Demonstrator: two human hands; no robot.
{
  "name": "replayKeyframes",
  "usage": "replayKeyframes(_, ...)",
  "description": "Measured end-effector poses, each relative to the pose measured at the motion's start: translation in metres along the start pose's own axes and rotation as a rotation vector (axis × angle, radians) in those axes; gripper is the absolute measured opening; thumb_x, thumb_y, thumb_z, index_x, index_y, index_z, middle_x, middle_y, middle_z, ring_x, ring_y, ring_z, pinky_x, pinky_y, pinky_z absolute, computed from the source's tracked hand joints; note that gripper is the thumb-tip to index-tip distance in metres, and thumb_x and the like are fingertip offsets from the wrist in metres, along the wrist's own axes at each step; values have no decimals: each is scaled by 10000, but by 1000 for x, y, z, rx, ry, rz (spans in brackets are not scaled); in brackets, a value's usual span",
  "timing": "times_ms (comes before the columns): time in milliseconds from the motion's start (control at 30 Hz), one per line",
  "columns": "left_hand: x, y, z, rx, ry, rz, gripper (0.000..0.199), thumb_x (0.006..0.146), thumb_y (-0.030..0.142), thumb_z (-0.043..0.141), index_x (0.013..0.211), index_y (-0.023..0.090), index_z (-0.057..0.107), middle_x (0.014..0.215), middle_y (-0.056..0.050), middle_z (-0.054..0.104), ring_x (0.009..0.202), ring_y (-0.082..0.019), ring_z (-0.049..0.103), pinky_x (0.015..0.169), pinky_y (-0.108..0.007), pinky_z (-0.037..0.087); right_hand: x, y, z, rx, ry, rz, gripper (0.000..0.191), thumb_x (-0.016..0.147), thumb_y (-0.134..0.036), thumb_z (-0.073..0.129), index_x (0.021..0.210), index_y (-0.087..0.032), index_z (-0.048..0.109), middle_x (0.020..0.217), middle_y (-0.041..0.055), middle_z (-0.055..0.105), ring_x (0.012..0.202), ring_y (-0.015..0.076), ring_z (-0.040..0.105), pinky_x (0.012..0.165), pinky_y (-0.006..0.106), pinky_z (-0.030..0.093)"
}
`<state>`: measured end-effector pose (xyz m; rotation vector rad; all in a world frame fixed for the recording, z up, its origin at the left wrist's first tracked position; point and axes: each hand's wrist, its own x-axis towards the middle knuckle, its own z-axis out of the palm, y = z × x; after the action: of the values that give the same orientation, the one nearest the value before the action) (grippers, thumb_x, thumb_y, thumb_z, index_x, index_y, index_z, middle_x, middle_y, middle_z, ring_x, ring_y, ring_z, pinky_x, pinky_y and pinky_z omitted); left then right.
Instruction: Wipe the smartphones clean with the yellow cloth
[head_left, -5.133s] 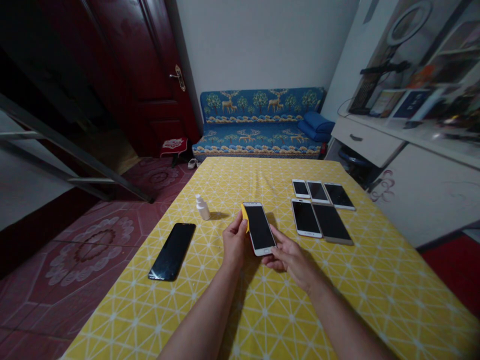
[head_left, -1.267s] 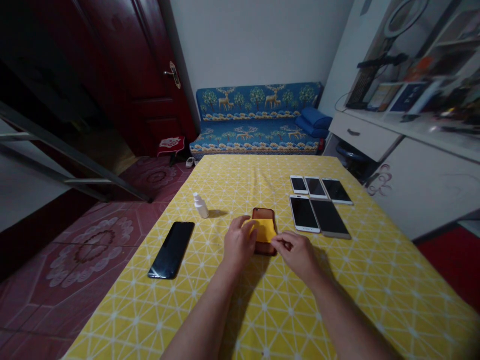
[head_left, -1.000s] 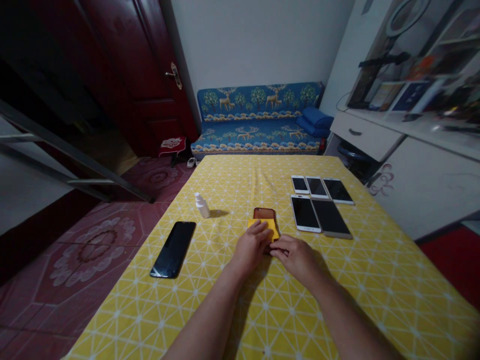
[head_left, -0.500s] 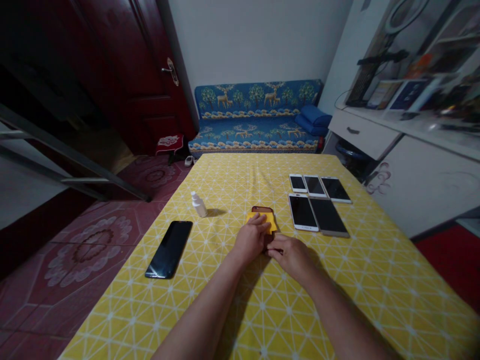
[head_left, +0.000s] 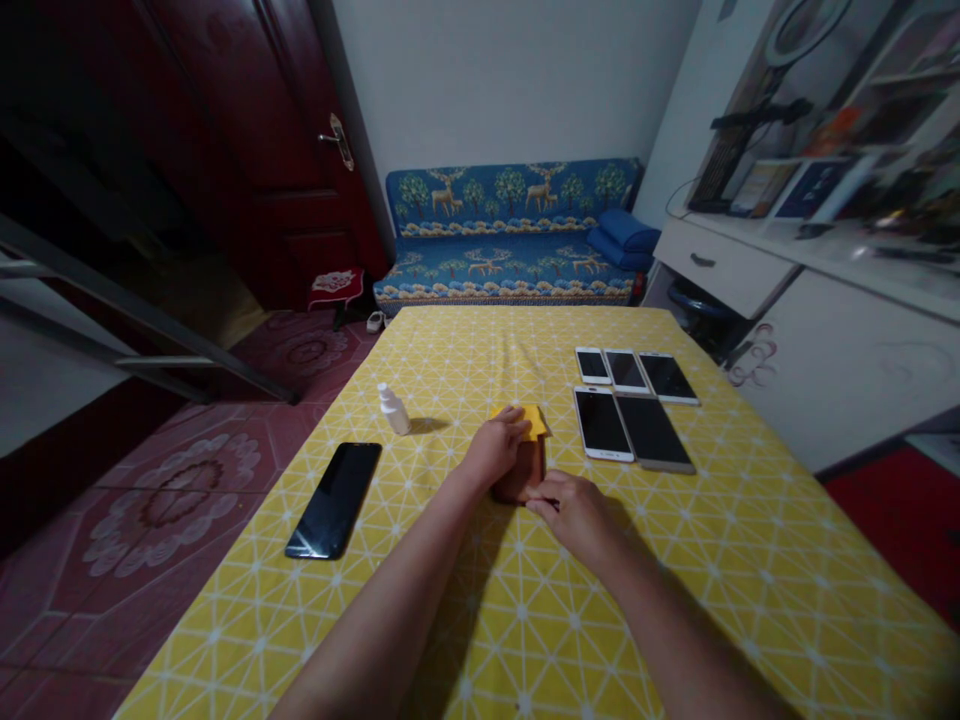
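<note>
Brown phone case (head_left: 522, 477), pinched at near corner by right hand (head_left: 574, 505), with yellow cloth (head_left: 535, 422) now slid far beyond that grip under left hand (head_left: 495, 445), clasp unclear, baring its near half!

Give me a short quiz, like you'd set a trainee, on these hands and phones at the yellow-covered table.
1. True or false: the left hand rests on the yellow cloth.
2. How many phones lie grouped on the table's right side, beyond the right hand?
3. Which item does the right hand touch?
a) the white bottle
b) the brown case
c) the lone black phone

Key: 1 true; 2 five; 3 b.
</note>
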<state>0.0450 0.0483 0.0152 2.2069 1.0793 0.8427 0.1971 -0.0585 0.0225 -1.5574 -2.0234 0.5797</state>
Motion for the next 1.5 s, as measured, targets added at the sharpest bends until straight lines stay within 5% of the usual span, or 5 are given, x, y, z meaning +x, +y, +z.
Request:
replayKeyframes(867, -110, 23, -8, -301, -6, -30, 396, 849, 133, 563, 1194, 250, 717, 1376, -69, 592, 1385, -322, 442, 1168, -574, 334, 4, 8, 8, 86, 66, -11, 191, 724, -104, 588, 633, -238, 688, 694, 13, 676, 639, 158, 603, 598, 256, 419)
replayKeyframes(1067, -98, 36, -31, -426, 12, -205, 324, 783, 142, 595, 1015, 246, 795, 1020, -30, 778, 1031, -307, 709, 1026, -488, 500, 2, 10, 6, 219, 207, 66, 205, 714, -112, 508, 721, -255, 655, 643, -11, 642, 577, 159, 586, 544, 258, 428)
replayKeyframes(1200, -71, 31, -46, -412, 159, -218, 320, 839, 210, 545, 1057, 218, 779, 1081, -71, 765, 1089, -283, 685, 1053, -467, 469, -2, -5, 6, 43, 419, -123, 182, 833, -119, 500, 823, -223, 648, 833, 52, 659, 811, 203, 617, 741, 319, 486)
replayKeyframes(1333, -44, 7, -40, -470, 83, -75, 396, 878, 246, 532, 1237, 195, 692, 1348, -82, 636, 1349, -276, 504, 1182, -477, 313, -3, -24, 18, -82, 337, -300, 138, 885, -152, 594, 963, -208, 693, 972, 76, 674, 944, 236, 597, 867, 392, 495)
replayKeyframes(1500, -31, -16, -22, -371, -49, -5, 440, 894, 182, 489, 1303, 221, 645, 1449, -69, 547, 1395, -266, 450, 1223, -506, 203, 0, -32, 31, -220, 164, -272, 335, 795, -211, 778, 1121, -239, 707, 1133, 85, 659, 1042, 263, 577, 903, 415, 519)
